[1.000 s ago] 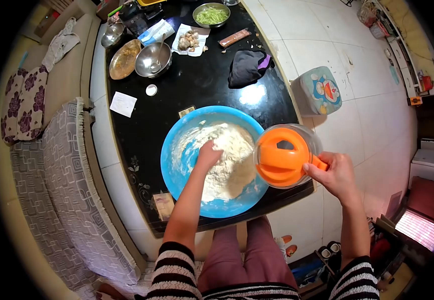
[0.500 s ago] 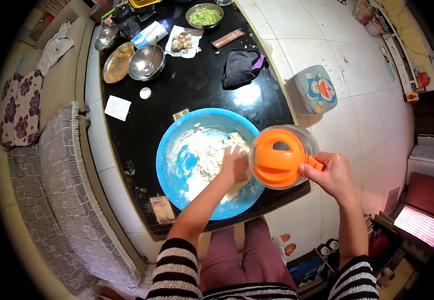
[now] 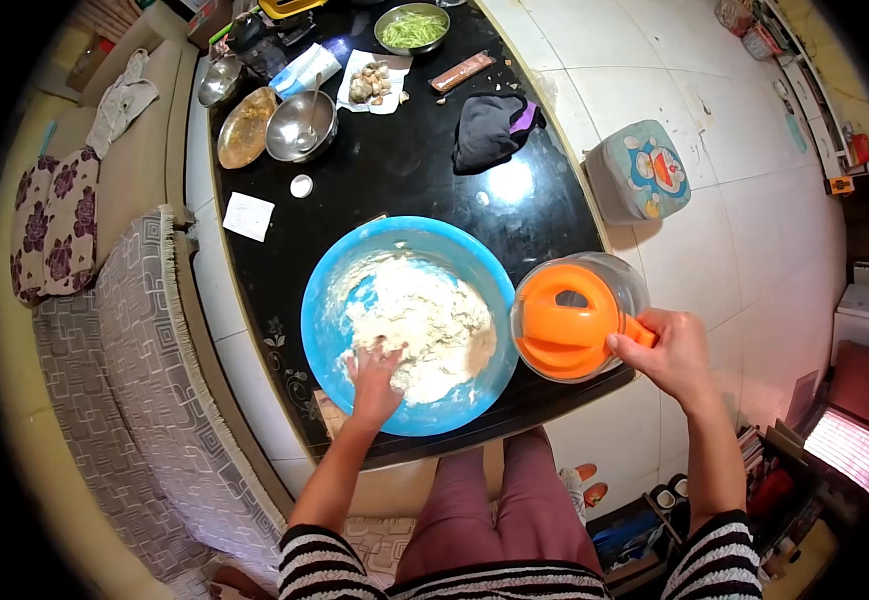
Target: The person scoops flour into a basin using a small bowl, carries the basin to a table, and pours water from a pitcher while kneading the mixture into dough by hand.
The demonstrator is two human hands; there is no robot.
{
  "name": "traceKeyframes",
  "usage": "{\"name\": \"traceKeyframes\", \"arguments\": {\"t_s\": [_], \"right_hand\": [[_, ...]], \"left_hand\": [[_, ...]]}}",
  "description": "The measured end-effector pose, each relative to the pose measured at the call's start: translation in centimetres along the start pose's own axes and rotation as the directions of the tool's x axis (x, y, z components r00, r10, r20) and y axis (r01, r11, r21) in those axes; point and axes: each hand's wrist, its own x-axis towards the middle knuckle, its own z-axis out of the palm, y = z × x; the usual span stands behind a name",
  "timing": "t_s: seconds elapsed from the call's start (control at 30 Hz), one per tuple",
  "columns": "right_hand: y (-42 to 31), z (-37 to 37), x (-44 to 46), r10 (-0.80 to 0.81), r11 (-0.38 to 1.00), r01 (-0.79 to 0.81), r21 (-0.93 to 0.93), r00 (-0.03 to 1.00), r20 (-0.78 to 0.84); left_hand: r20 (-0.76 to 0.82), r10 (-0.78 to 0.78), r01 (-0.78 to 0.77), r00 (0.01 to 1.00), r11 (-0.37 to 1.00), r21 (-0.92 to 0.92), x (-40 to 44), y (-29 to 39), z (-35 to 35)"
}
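Note:
A large blue basin (image 3: 312,300) stands at the near end of the black table, with white, lumpy flour dough (image 3: 425,325) inside. My left hand (image 3: 375,388) is in the basin's near left part, its fingers spread and their tips touching the dough. Beside the basin on the right is a clear pitcher with an orange lid (image 3: 565,318). My right hand (image 3: 677,355) is closed around the pitcher's orange handle, thumb on top. Whether the pitcher's base rests on the table is hidden from above.
Further back on the black table (image 3: 385,185) are a steel bowl with a ladle (image 3: 290,143), a brown oval dish (image 3: 245,140), garlic on paper (image 3: 373,84), a bowl of green shreds (image 3: 413,32) and a dark cloth (image 3: 485,145). A stool (image 3: 645,172) stands right of the table.
My left hand has moved from the basin's right side to its near left, and its fingers have spread. The basin sits slightly further left, apart from the pitcher. My right hand keeps its hold.

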Motion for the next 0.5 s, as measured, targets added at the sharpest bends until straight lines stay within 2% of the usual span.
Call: {"name": "traceKeyframes", "arguments": {"t_s": [0.07,0.1,0.13,0.2,0.23,0.27,0.33,0.4,0.47,0.5], "right_hand": [[-0.2,-0.3,-0.2,-0.023,1.000,0.023,-0.001,1.000,-0.002],[-0.5,-0.5,-0.3,-0.054,0.998,0.054,-0.035,0.999,0.007],[-0.9,-0.7,-0.4,-0.086,0.994,0.087,-0.069,0.996,0.017],[-1.4,-0.8,-0.4,-0.096,0.993,0.097,-0.064,0.995,0.024],[-1.8,-0.8,-0.4,-0.100,0.993,0.102,-0.059,0.994,0.034],[-2.0,-0.7,-0.4,-0.109,0.992,0.111,-0.061,0.993,0.036],[-2.5,-0.6,-0.3,-0.138,0.989,0.139,-0.048,0.990,0.025],[-3.2,-0.5,-0.4,-0.146,0.987,0.148,-0.057,0.989,0.032],[-3.9,-0.3,-0.2,-0.159,0.985,0.160,-0.063,0.987,0.029],[-4.1,-0.2,-0.2,-0.176,0.982,0.177,-0.068,0.984,0.027]], "left_hand": [[-0.062,-0.332,0.324,0.941,0.939,-0.117,-0.4,0.8,0.5],[-0.010,-0.456,0.447,0.890,0.877,-0.175,-0.2,1.3,0.1],[-0.015,-0.459,0.450,0.888,0.875,-0.178,-0.3,1.2,1.0],[-0.068,-0.594,0.516,0.801,0.744,-0.426,-0.9,0.7,3.4],[0.028,-0.660,0.648,0.750,0.727,-0.227,-0.4,2.0,3.0],[0.024,-0.666,0.652,0.745,0.721,-0.232,-0.4,2.5,3.8],[-0.009,-0.704,0.701,0.710,0.708,-0.081,-0.1,3.4,5.1],[-0.024,-0.744,0.737,0.667,0.665,-0.120,0.5,3.3,5.8],[0.062,-0.805,0.730,0.590,0.499,-0.467,1.4,2.6,6.0],[0.013,-0.826,0.720,0.564,0.483,-0.498,1.8,3.3,4.5]]}}
